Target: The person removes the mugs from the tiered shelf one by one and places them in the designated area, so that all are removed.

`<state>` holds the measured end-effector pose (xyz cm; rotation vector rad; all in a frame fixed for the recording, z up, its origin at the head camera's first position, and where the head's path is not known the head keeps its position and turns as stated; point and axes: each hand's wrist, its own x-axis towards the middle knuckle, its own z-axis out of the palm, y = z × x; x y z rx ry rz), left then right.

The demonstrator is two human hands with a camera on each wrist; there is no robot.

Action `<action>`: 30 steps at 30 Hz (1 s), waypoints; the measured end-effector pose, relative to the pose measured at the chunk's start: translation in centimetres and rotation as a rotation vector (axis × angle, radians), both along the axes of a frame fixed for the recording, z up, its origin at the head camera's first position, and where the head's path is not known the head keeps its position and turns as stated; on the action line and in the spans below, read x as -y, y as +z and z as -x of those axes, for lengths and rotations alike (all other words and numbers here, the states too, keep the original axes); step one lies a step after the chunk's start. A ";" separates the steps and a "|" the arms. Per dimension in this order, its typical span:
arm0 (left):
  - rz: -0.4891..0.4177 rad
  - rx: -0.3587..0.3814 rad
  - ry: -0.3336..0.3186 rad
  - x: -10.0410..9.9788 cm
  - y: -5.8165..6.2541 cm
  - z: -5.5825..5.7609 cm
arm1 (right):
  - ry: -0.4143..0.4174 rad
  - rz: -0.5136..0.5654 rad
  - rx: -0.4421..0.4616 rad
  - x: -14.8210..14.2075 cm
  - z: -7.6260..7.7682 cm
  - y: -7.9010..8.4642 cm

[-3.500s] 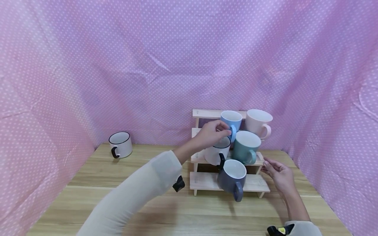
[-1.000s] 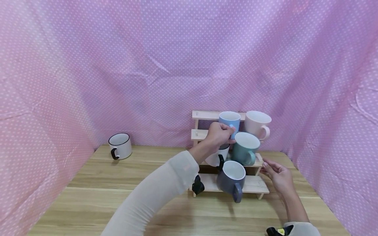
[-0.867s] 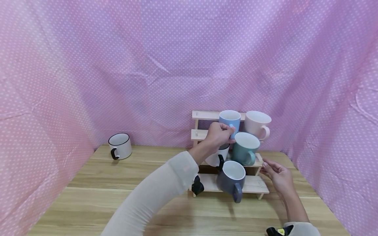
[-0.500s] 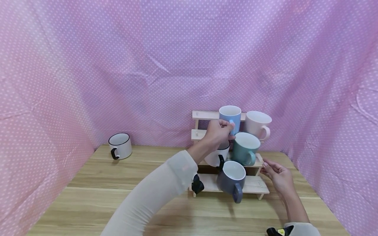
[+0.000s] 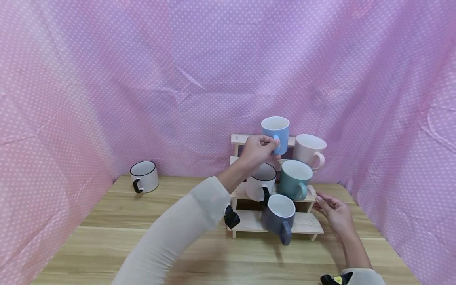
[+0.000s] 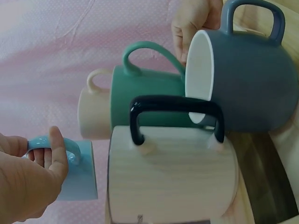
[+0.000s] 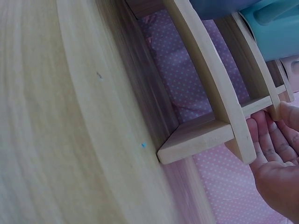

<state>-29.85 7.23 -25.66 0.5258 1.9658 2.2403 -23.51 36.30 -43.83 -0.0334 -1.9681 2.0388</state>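
Observation:
My left hand (image 5: 257, 153) grips the handle of a light blue mug (image 5: 281, 138), held upright in front of the top step of a tiered wooden shelf (image 5: 246, 221). In the left wrist view, fingers and thumb close round the blue handle. My right hand (image 5: 340, 217) pinches the shelf's right end at its second step from the bottom; the right wrist view shows the thumb (image 7: 290, 114) against the wood. Below the blue mug stands a white mug (image 5: 257, 189) with black rim and handle, beside a green mug (image 5: 293, 180). A dark grey mug (image 5: 272, 219) sits on the lowest step.
A pale pink mug (image 5: 303, 152) stands on the shelf's upper right, behind the green one. Another white mug (image 5: 147, 180) with a black handle is at the back left of the wooden table (image 5: 107, 245). A pink dotted cloth (image 5: 199, 79) hangs behind and at both sides.
My left hand first reached the blue mug's handle, gripped it, and has raised the mug up off its place, slightly leftward. My right hand has stayed at the shelf's end.

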 end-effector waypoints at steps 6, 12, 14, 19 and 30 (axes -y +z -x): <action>0.008 -0.004 0.025 1.8 0.4 0.5 | 0.000 -0.009 0.010 -0.2 0.1 -0.1; 0.049 -0.014 0.087 4.3 0.9 0.9 | -0.001 -0.019 -0.001 -0.1 0.1 0.0; 0.066 -0.010 0.109 5.3 1.0 0.9 | -0.004 -0.017 -0.002 0.0 0.1 0.0; 0.043 -0.020 0.150 7.8 1.1 1.3 | -0.003 -0.021 0.001 0.1 0.1 0.0; 0.003 -0.046 0.209 13.6 1.4 2.0 | 0.004 -0.012 -0.001 -0.1 0.0 0.1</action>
